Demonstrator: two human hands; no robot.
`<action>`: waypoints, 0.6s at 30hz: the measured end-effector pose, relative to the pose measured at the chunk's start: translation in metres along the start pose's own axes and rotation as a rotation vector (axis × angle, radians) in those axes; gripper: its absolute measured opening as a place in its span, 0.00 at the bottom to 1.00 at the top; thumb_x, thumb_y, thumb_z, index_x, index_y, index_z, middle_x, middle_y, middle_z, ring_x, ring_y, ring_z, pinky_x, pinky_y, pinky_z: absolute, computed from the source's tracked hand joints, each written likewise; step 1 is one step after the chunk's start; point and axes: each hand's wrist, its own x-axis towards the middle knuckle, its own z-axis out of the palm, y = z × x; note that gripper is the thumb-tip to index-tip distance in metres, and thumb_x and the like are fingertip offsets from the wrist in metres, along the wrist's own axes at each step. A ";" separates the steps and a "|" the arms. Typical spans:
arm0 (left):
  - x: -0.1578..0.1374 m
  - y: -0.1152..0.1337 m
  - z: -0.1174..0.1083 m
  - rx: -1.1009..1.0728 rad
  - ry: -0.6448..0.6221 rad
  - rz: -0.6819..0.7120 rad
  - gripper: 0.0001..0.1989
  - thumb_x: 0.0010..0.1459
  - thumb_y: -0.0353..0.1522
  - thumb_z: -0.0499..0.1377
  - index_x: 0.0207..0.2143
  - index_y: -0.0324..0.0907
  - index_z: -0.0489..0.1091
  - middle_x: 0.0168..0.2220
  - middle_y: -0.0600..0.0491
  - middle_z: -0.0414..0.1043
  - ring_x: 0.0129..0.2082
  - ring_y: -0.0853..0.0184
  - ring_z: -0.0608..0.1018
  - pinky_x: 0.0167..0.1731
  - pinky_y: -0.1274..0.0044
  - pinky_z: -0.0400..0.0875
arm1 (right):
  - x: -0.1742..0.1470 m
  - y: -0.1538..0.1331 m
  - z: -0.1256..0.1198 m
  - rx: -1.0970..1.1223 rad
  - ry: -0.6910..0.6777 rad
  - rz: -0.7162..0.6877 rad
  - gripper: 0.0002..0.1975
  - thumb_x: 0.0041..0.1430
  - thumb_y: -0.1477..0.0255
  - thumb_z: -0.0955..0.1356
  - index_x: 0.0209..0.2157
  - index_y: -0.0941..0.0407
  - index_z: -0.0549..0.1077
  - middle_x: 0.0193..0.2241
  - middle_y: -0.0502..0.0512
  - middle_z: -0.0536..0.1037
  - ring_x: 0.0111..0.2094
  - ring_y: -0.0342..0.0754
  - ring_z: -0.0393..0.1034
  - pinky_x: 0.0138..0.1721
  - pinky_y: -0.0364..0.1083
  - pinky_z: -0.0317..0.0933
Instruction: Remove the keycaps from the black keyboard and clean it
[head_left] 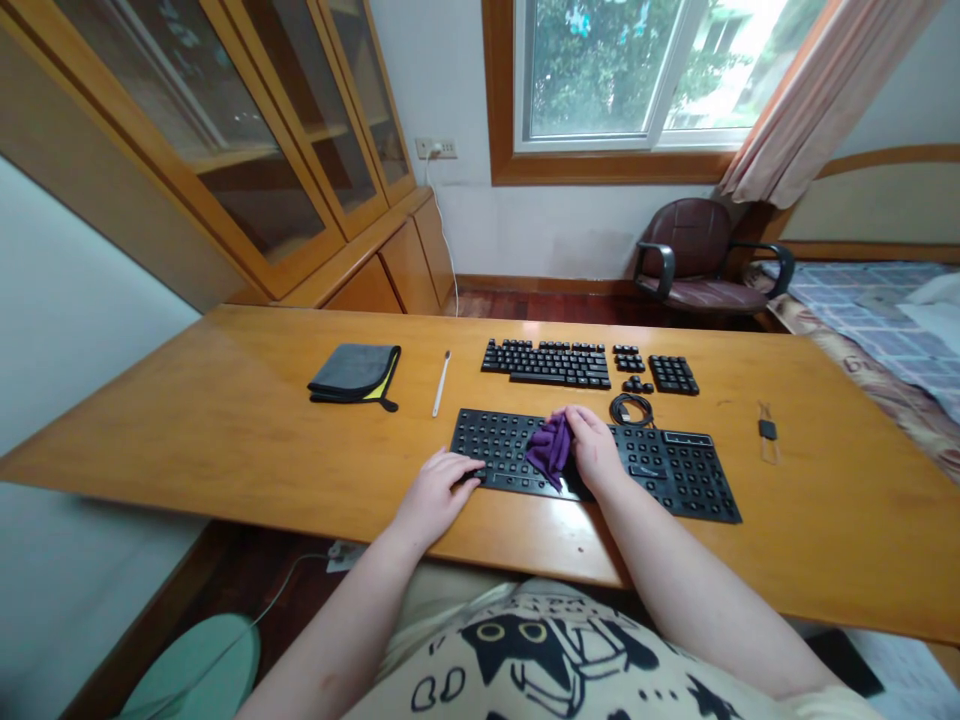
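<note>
A black keyboard base [675, 478] with its keycaps off lies near the table's front edge. My left hand [440, 490] grips its lower left corner, thumb and fingers pressed about the edge. Bunched in my right hand [595, 450] is a purple cloth [551, 447], which rests on the middle of the base; the fingers pinch its upper edge. Part of the base is hidden beneath the cloth and hand. Loose black keycaps [555, 362] are laid out in keyboard order behind it. A coiled black cable [631, 409] sits between the two.
On the wooden table [225, 430] are a folded grey cloth [352, 370] with a yellow inside, a white toothbrush [441, 386] and, at right, a keycap puller [767, 430]. Past the table stand a brown armchair [694, 245] and a glass-fronted cabinet [300, 130].
</note>
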 end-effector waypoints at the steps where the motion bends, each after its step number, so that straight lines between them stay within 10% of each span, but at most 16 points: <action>1: 0.001 0.000 0.001 -0.003 -0.006 0.002 0.09 0.57 0.33 0.56 0.41 0.44 0.72 0.39 0.51 0.76 0.40 0.66 0.76 0.53 0.64 0.63 | 0.000 0.000 0.000 -0.002 0.003 0.002 0.16 0.50 0.56 0.68 0.30 0.55 0.73 0.28 0.54 0.78 0.31 0.50 0.72 0.33 0.47 0.65; 18: -0.012 0.011 0.005 0.355 0.107 0.136 0.11 0.57 0.29 0.56 0.41 0.49 0.74 0.46 0.51 0.74 0.51 0.59 0.70 0.54 0.59 0.60 | -0.001 0.002 -0.001 0.019 -0.010 0.030 0.16 0.51 0.56 0.68 0.30 0.55 0.73 0.28 0.52 0.78 0.28 0.48 0.72 0.33 0.46 0.65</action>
